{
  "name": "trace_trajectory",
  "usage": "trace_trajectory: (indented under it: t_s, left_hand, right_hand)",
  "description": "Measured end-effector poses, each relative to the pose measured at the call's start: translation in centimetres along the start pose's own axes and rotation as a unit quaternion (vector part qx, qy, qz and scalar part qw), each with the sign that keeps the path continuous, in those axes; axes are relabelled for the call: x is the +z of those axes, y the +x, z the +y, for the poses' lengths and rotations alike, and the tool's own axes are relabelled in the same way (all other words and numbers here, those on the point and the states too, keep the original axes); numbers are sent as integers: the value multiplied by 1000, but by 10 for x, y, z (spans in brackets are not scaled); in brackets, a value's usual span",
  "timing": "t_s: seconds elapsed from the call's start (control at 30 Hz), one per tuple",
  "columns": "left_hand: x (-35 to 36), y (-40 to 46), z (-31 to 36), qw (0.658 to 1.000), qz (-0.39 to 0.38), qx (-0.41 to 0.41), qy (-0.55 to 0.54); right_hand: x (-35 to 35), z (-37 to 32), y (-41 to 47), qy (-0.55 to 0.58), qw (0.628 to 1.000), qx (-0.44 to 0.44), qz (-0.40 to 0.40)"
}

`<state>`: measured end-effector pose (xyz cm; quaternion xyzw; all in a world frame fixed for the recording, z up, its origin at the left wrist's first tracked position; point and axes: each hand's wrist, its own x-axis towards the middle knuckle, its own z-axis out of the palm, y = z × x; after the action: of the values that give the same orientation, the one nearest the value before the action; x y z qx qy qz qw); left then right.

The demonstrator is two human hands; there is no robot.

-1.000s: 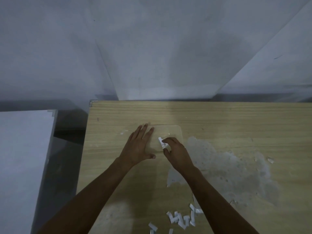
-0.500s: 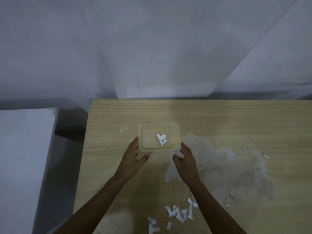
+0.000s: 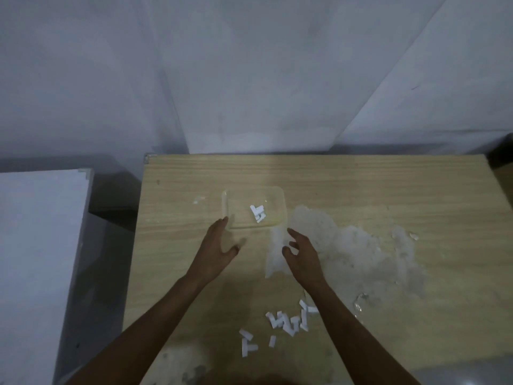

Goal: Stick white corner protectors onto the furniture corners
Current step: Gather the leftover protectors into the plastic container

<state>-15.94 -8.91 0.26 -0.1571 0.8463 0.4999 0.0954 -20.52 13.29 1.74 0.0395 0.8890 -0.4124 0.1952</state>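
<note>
A clear plastic container [image 3: 277,195] sits on the wooden table [image 3: 361,184] with a few white corner protectors [image 3: 258,213] inside. My left hand [image 3: 220,247] lies just in front of its near left corner, fingertips touching the rim, fingers relaxed and holding nothing. My right hand [image 3: 301,251] hovers just in front of the container's near right side, fingers loosely spread and empty. Several more white protectors [image 3: 288,322] lie scattered on the table near my right forearm.
A worn, whitish patch [image 3: 347,245] with flaking bits covers the table's right middle. A white cabinet [image 3: 36,245] stands to the left across a dark gap. Grey walls rise behind the table's far edge.
A second ago my right hand was putting a protector into the container while my left lay flat on it. Both hands have drawn back toward me and now hold nothing.
</note>
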Motion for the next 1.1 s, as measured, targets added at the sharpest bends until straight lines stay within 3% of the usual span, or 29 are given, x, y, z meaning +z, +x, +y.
trace_trajectory:
  t_s: [0.3,0.47,0.57,0.83,1.1]
  left_hand:
    - [43,-106,-43,991,-52,56,106]
    - [82,-164,-63,974,-138,-19,179]
    - [97,-183,-65,960,-158,-65,223]
    - [110,-188,-67,983,-93,-45,149]
    - [129,-169,-57,987,-98,12,124]
  right_hand:
    - [-20,85,-101,-75,996,-29,-49]
    - [-11,126,-124,-176,974,-62,-130]
    - [-3,140,-122,-201,971,-48,-122]
    - [20,141,-111,-169,978,-48,-110]
    - [48,131,-133,-163,972,-91,-142]
